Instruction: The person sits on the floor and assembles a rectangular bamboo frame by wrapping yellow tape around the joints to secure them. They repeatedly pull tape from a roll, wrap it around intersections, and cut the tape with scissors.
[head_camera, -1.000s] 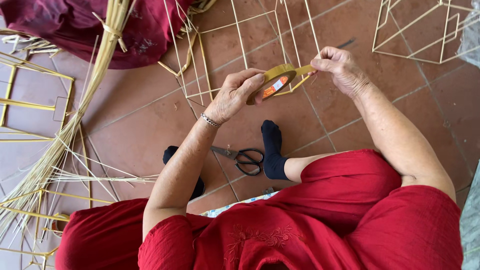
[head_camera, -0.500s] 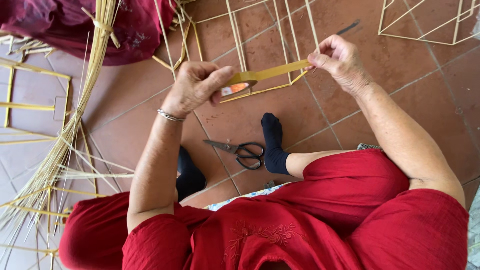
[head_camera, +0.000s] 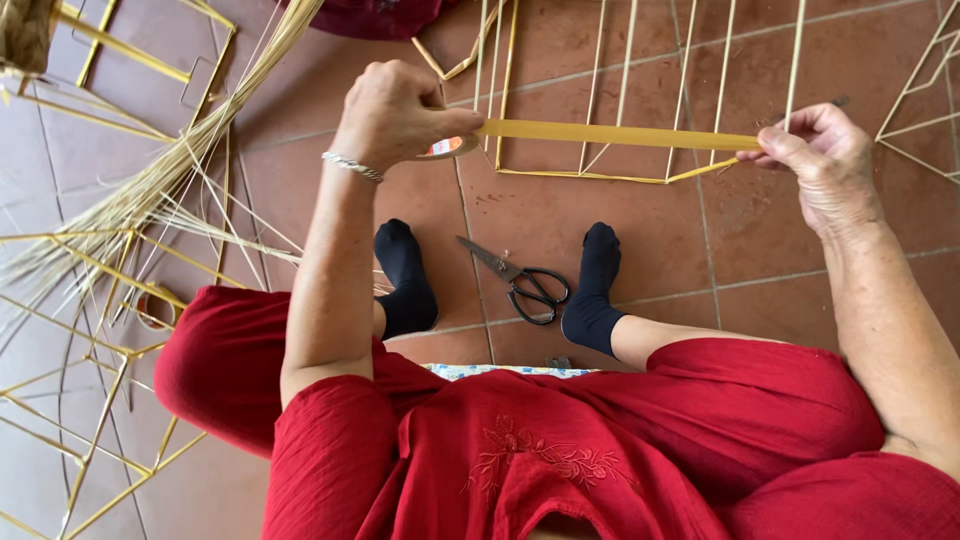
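Yellow tape strip (head_camera: 620, 134), thin and light, spans taut above the tiled floor (head_camera: 560, 215) between my hands. My left hand (head_camera: 400, 108) closes around the tape roll (head_camera: 447, 149); hold it by the rim. My right hand (head_camera: 825, 165) pinches the free end, which looks sticky and prone to creasing. Black scissors (head_camera: 522, 282) lie between my feet. No labels visible.

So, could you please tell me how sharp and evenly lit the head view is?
Head view: soft, even daylight, no glare; scissors and stretched yellow tape are sharp; both hands, left and right, crisp without motion blur; wide-angle bending shows toward the edges.
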